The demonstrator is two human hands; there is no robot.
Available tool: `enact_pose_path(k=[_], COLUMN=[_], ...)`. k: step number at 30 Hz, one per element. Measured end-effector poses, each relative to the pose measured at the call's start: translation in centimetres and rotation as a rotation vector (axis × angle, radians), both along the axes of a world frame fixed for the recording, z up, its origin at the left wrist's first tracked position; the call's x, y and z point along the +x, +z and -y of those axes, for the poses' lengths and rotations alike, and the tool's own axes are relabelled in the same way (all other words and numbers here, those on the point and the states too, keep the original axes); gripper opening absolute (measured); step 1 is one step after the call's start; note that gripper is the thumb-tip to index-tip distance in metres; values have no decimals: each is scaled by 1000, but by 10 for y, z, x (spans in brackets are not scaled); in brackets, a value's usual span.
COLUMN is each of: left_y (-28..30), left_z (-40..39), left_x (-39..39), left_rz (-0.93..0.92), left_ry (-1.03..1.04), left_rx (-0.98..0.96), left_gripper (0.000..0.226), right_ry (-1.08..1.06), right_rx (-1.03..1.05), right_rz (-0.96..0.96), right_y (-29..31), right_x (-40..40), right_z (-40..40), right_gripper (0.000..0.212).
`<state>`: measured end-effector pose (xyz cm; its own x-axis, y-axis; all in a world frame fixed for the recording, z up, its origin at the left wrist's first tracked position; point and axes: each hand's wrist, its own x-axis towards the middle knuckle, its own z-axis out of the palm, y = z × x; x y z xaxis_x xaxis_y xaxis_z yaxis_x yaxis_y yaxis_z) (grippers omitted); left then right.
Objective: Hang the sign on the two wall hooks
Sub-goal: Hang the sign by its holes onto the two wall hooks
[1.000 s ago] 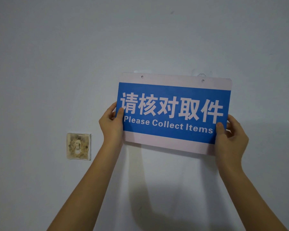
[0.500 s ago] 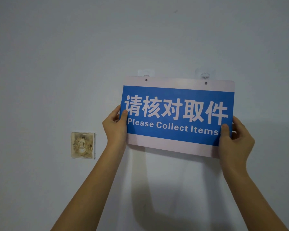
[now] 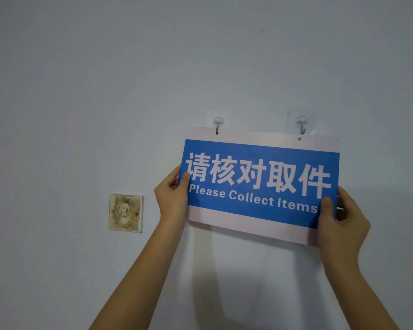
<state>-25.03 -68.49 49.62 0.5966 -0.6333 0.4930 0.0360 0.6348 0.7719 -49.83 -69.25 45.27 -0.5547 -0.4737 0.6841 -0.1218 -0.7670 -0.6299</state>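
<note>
A blue and white sign (image 3: 260, 163) reading "Please Collect Items" is held flat against the pale wall, its right side slightly lower. My left hand (image 3: 173, 201) grips its left edge, thumb on the front. My right hand (image 3: 341, 220) grips its lower right corner the same way. Two clear adhesive wall hooks sit just above its top edge. The left hook (image 3: 217, 125) has its metal tip at the sign's left hole. The right hook (image 3: 301, 126) ends just above the top edge, while the right hole (image 3: 299, 139) lies free below it.
A stained, old wall switch plate (image 3: 125, 212) is mounted to the left of my left hand. The rest of the wall is plain. The sign and my arms cast shadows on the wall below.
The sign has dropped relative to the hooks, so both hooks now show fully above its top edge. The left hole now sits at the left hook's tip. Both hands kept their grip.
</note>
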Motion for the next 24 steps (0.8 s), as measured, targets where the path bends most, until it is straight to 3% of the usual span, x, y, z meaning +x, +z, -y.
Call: enact_pose_path(k=[24], left_y=[-17], left_z=[17], left_x=[-14], left_rz=[372], left_ry=[154], left_rx=[-103], left_gripper=[43], right_ry=[-15], right_rx=[28], right_rz=[-48], right_y=[16], right_x=[-19], right_z=[3], right_gripper=[34])
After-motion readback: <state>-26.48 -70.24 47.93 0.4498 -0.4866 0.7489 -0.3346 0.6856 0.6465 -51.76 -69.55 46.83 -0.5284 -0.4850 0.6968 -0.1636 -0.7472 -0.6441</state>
